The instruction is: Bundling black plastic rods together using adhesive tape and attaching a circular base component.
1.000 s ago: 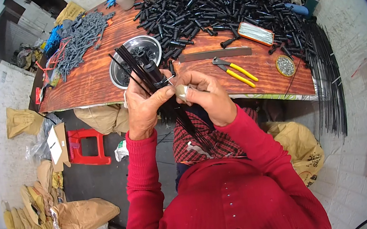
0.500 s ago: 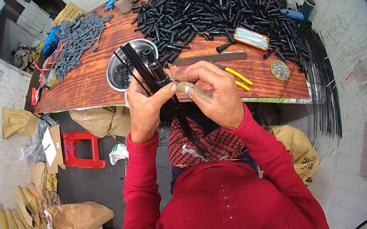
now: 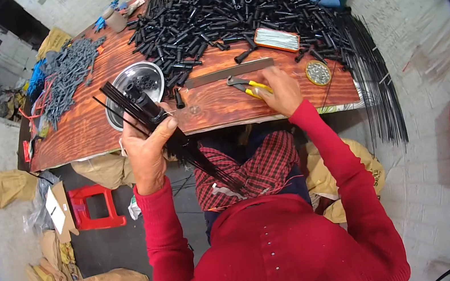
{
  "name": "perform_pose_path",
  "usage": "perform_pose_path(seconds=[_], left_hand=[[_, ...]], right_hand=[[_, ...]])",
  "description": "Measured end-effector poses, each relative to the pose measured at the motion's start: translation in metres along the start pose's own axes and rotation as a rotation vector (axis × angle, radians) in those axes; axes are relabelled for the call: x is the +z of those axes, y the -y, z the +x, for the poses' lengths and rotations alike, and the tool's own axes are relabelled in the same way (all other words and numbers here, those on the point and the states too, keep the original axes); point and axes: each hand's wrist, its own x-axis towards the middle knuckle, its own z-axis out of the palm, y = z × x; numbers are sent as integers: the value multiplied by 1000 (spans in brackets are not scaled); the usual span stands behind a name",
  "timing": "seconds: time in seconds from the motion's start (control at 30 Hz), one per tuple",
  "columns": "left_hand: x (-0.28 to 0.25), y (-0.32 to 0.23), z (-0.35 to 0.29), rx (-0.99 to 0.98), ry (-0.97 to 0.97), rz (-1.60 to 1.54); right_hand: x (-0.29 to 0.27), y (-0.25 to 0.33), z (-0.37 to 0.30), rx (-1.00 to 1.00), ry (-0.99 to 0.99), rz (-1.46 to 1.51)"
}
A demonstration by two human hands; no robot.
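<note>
My left hand [image 3: 148,148] is closed round a bundle of thin black rods [image 3: 205,166], which slants from near the steel bowl down toward my lap. A black tubular piece [image 3: 146,105] is held against the bundle's upper part. By my left thumb, a short thin silvery wire [image 3: 170,113] sticks out from the bundle. My right hand [image 3: 283,93] has its fingers and thumb on the yellow handles of the pliers [image 3: 240,84], which lie on the wooden table [image 3: 216,117]. The handle ends are hidden under this hand.
Black tubular pieces [image 3: 207,16] are heaped across the table's back. A steel bowl [image 3: 112,119] with small black parts, a flat metal bar [image 3: 227,73], a tray of wires [image 3: 277,39] and a round tin of small metal bits [image 3: 318,72] surround my hands. Grey parts [image 3: 69,76] lie left.
My right hand has left the bundle and moved right to the pliers on the table. The left hand still holds the bundle and the tubular piece. The whole view has shifted somewhat.
</note>
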Motion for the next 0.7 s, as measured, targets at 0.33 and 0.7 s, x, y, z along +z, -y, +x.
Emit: perform_pose_path(seconds=[0.33,0.7], left_hand=[[6,-11,4,-77,170,96],[16,-16,3,-83,188,113]], right_hand=[[41,-37,-10,-306,6,-267],[-63,23,1,294,722,1055]])
